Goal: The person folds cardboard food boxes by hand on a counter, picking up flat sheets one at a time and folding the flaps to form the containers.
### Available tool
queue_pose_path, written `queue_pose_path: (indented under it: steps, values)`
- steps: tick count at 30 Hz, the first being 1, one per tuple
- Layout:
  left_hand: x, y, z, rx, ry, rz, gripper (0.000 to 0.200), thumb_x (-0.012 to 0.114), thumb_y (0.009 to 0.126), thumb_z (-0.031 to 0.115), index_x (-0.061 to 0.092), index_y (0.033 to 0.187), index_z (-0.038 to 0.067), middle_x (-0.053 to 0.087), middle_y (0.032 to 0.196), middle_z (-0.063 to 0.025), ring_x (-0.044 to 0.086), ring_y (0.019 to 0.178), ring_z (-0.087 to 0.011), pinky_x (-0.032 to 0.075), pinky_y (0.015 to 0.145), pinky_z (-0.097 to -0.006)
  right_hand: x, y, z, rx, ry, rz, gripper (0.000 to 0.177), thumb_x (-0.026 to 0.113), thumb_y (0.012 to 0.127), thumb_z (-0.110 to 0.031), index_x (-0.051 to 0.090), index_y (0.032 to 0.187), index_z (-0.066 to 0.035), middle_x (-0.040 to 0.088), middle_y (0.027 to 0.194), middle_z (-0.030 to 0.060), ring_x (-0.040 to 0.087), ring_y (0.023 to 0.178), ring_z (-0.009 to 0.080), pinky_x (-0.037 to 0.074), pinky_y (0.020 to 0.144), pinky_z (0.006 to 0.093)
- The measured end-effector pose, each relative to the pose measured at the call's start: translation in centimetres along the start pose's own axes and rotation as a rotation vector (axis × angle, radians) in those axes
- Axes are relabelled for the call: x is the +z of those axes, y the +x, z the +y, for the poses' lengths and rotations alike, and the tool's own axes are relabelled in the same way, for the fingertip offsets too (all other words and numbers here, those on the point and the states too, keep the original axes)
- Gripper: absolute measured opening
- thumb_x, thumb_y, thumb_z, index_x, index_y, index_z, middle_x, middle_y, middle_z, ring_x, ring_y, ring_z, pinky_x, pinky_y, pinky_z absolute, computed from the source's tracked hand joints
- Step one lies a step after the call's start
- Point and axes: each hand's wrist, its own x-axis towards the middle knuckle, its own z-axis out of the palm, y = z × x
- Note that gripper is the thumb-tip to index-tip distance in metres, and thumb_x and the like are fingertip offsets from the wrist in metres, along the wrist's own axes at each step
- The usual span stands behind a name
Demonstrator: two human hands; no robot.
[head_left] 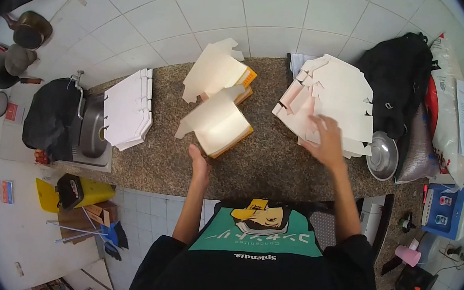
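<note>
Touching the stacked flat white cardboard pieces (343, 95) on the speckled stone table (161, 163), the right hand (328, 141) has spread fingers (317, 121); the left hand (199, 167), grip unclear, is beside an open white-and-yellow cardboard box (221, 125).

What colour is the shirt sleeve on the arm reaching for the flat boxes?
Black sleeve, clear in the head view.

The wall (276, 7) behind the speckled stone surface (161, 165) is covered in white tiles; at the left, 1 metal sink (95, 123) is fitted, and pale floor tiles (144, 215) are seen below.
</note>
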Motion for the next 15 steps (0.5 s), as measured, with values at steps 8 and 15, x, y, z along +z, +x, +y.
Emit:
queue_pose_path:
  steps: [8,15]
  values:
    - [-1.9,-1.9,-6.4,0.185,0.169,0.081,0.044,0.060,0.101,0.044,0.051,0.127,0.009,0.058,0.120,-0.0081,0.055,0.110,-0.0175,0.046,0.094,-0.0434,0.6,-1.6,8.6,0.070,-0.022,0.145,0.018,0.073,0.083,-0.008,0.073,0.101,-0.004,0.072,0.091,0.0132,0.068,0.092,0.0350,0.053,0.081,0.0433]
    - [9.1,-13.9,10.1,1.253,0.738,-0.438,0.064,0.085,0.078,0.030,0.057,0.131,0.008,0.051,0.140,-0.0186,0.046,0.131,-0.0390,0.033,0.110,-0.0531,-9.9,-2.3,-6.7,-0.163,0.106,0.224,0.015,0.068,0.078,0.002,0.069,0.090,-0.006,0.071,0.088,0.0100,0.067,0.083,0.0309,0.052,0.076,0.0424]
